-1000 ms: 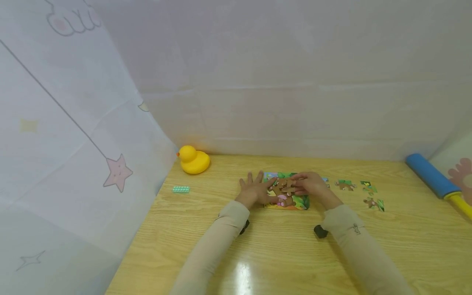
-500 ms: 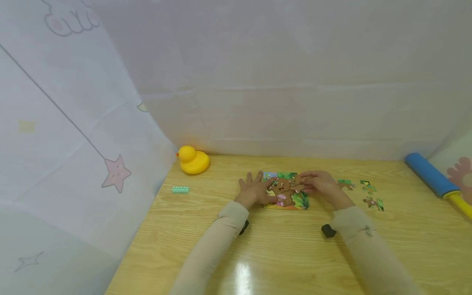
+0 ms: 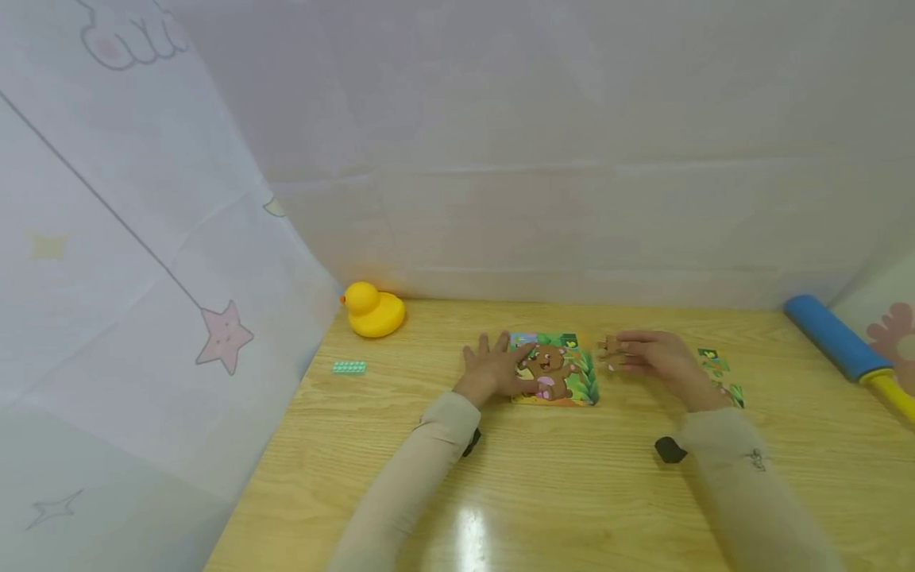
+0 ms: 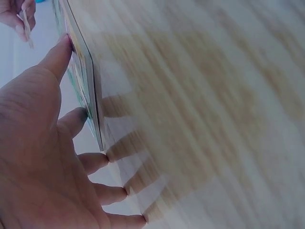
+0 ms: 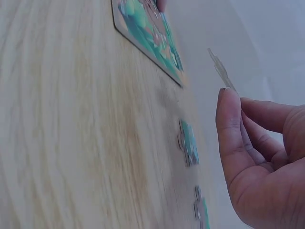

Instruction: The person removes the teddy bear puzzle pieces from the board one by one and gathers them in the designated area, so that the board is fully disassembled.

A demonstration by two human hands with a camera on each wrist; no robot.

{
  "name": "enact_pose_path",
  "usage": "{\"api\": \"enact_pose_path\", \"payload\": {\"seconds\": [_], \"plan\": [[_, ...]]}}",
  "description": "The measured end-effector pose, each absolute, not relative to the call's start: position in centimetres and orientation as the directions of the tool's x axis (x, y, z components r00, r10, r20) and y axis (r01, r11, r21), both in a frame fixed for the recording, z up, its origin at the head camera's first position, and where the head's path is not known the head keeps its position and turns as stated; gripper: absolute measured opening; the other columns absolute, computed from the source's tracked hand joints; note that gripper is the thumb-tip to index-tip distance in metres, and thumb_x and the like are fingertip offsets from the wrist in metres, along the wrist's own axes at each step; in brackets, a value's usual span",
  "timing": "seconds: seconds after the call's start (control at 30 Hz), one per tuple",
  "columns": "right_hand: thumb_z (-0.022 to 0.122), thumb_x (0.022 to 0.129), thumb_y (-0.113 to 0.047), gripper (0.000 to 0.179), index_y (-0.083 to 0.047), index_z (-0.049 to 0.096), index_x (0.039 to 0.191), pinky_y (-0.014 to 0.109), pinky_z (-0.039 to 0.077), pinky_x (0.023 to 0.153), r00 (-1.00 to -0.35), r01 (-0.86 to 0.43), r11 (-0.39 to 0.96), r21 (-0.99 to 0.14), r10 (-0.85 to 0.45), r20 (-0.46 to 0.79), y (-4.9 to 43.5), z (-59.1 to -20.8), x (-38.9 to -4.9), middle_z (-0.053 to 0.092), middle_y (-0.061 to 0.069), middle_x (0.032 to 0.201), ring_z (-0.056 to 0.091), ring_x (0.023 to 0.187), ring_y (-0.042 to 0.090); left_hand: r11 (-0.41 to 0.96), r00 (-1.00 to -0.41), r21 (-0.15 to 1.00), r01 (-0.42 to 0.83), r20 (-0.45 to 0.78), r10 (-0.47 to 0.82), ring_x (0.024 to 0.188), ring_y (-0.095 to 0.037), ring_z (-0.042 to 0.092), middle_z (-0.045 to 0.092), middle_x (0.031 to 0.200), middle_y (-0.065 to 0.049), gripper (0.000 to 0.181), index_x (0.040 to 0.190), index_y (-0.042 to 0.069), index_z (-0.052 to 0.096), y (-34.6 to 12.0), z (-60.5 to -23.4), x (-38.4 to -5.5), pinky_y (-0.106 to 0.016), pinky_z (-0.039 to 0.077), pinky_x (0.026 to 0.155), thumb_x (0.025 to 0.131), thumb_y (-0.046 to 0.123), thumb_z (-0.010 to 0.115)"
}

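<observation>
A puzzle board (image 3: 584,375) with a brown bear picture lies on the table. My left hand (image 3: 493,372) spreads over its left side. In the left wrist view, the thumb and index finger touch the board (image 4: 90,78), and the other fingertips rest on the wood. My right hand (image 3: 661,361) is just right of the board, above the table. It pinches a brown jigsaw piece (image 3: 609,343) between thumb and fingers. The right wrist view shows that jigsaw piece (image 5: 220,69) nearly edge-on, clear of the table; the fingers hide its lower part.
Several loose jigsaw pieces (image 3: 713,361) lie right of the board, partly covered by the right hand. A yellow rubber duck (image 3: 375,310) sits at the back left, with a small green patterned strip (image 3: 349,368) before it. A blue tube with a yellow handle (image 3: 836,338) lies far right.
My right hand has moved right from over the board, carrying the brown jigsaw piece off it and uncovering the bear picture. My left hand has stayed in place.
</observation>
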State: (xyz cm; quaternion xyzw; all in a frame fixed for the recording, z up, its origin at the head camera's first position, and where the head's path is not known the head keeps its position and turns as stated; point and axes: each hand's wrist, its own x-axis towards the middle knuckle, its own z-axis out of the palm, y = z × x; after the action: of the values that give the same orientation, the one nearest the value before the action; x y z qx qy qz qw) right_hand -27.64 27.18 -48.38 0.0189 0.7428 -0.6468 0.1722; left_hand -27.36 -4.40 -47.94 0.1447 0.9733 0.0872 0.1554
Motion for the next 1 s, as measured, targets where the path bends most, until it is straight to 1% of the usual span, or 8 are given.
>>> {"api": "enact_pose_path", "payload": {"seconds": [0.2, 0.33, 0.47, 0.6, 0.67, 0.8, 0.93, 1.0], "plan": [[0.057, 0.105, -0.016, 0.057, 0.010, 0.036, 0.152, 0.024, 0.060, 0.087, -0.943, 0.253, 0.155, -0.955, -0.181, -0.279, 29.3, -48.2, -26.6, 0.067, -0.016, 0.106, 0.072, 0.095, 0.005, 0.940, -0.912, 0.213, 0.267, -0.260, 0.318, 0.155, -0.051, 0.008, 0.014, 0.172, -0.008, 0.088, 0.160, 0.043, 0.025, -4.4, -48.1, -27.4, -0.076, 0.014, 0.118, 0.086, 0.080, 0.053], [0.056, 0.106, -0.018, 0.058, 0.009, 0.035, 0.152, 0.023, 0.059, 0.089, -0.945, 0.243, 0.208, -0.947, -0.171, -0.280, 30.9, -48.1, -25.7, 0.064, -0.019, 0.108, 0.071, 0.096, 0.002, 0.941, -0.914, 0.200, 0.273, -0.251, 0.319, 0.156, -0.048, 0.011, 0.015, 0.172, -0.006, 0.087, 0.159, 0.045, 0.026, -4.4, -48.4, -27.4, -0.074, 0.016, 0.118, 0.085, 0.080, 0.054], [0.055, 0.106, -0.018, 0.059, 0.011, 0.033, 0.152, 0.024, 0.059, 0.090, -0.945, 0.244, 0.244, -0.938, -0.155, -0.287, 32.7, -48.1, -24.7, 0.064, -0.022, 0.107, 0.071, 0.096, 0.000, 0.938, -0.911, 0.196, 0.286, -0.249, 0.330, 0.157, -0.044, 0.011, 0.014, 0.172, -0.005, 0.085, 0.159, 0.043, 0.027, -4.5, -48.4, -27.4, -0.072, 0.015, 0.120, 0.087, 0.081, 0.051], [0.056, 0.105, -0.017, 0.062, 0.013, 0.030, 0.153, 0.023, 0.059, 0.087, -0.940, 0.274, 0.232, -0.933, -0.141, -0.311, 34.5, -48.5, -23.8, 0.064, -0.027, 0.103, 0.070, 0.095, -0.001, 0.936, -0.909, 0.189, 0.297, -0.243, 0.338, 0.157, -0.043, 0.012, 0.015, 0.172, -0.006, 0.085, 0.160, 0.041, 0.027, -4.5, -48.5, -27.4, -0.072, 0.015, 0.120, 0.088, 0.080, 0.049], [0.057, 0.105, -0.016, 0.063, 0.014, 0.029, 0.152, 0.023, 0.060, 0.086, -0.937, 0.286, 0.209, -0.935, -0.140, -0.319, 35.3, -48.8, -23.5, 0.064, -0.026, 0.102, 0.071, 0.094, 0.000, 0.935, -0.910, 0.195, 0.297, -0.239, 0.339, 0.157, -0.044, 0.012, 0.015, 0.172, -0.007, 0.084, 0.160, 0.041, 0.027, -4.5, -48.5, -27.4, -0.072, 0.015, 0.120, 0.088, 0.080, 0.048], [0.058, 0.104, -0.014, 0.059, 0.014, 0.034, 0.150, 0.024, 0.060, 0.086, -0.928, 0.320, 0.176, -0.931, -0.139, -0.345, 36.4, -49.2, -22.9, 0.065, -0.022, 0.102, 0.071, 0.094, 0.001, 0.932, -0.912, 0.215, 0.291, -0.232, 0.338, 0.157, -0.044, 0.012, 0.016, 0.172, -0.007, 0.084, 0.160, 0.041, 0.027, -4.4, -48.5, -27.5, -0.072, 0.015, 0.120, 0.089, 0.080, 0.048], [0.056, 0.105, -0.013, 0.050, 0.011, 0.043, 0.147, 0.025, 0.060, 0.086, -0.918, 0.346, 0.202, -0.916, -0.128, -0.375, 37.1, -49.3, -22.5, 0.066, -0.019, 0.101, 0.072, 0.091, 0.003, 0.931, -0.912, 0.215, 0.294, -0.227, 0.340, 0.157, -0.044, 0.013, 0.017, 0.172, -0.006, 0.083, 0.159, 0.043, 0.028, -4.4, -48.5, -27.5, -0.072, 0.016, 0.119, 0.088, 0.079, 0.050], [0.055, 0.105, -0.013, 0.050, 0.012, 0.042, 0.147, 0.025, 0.061, 0.085, -0.915, 0.351, 0.225, -0.909, -0.124, -0.384, 37.3, -49.3, -22.3, 0.067, -0.018, 0.100, 0.073, 0.091, 0.003, 0.930, -0.911, 0.216, 0.298, -0.227, 0.344, 0.157, -0.044, 0.013, 0.017, 0.172, -0.007, 0.083, 0.159, 0.042, 0.028, -4.4, -48.6, -27.5, -0.073, 0.016, 0.119, 0.088, 0.079, 0.050]]}}
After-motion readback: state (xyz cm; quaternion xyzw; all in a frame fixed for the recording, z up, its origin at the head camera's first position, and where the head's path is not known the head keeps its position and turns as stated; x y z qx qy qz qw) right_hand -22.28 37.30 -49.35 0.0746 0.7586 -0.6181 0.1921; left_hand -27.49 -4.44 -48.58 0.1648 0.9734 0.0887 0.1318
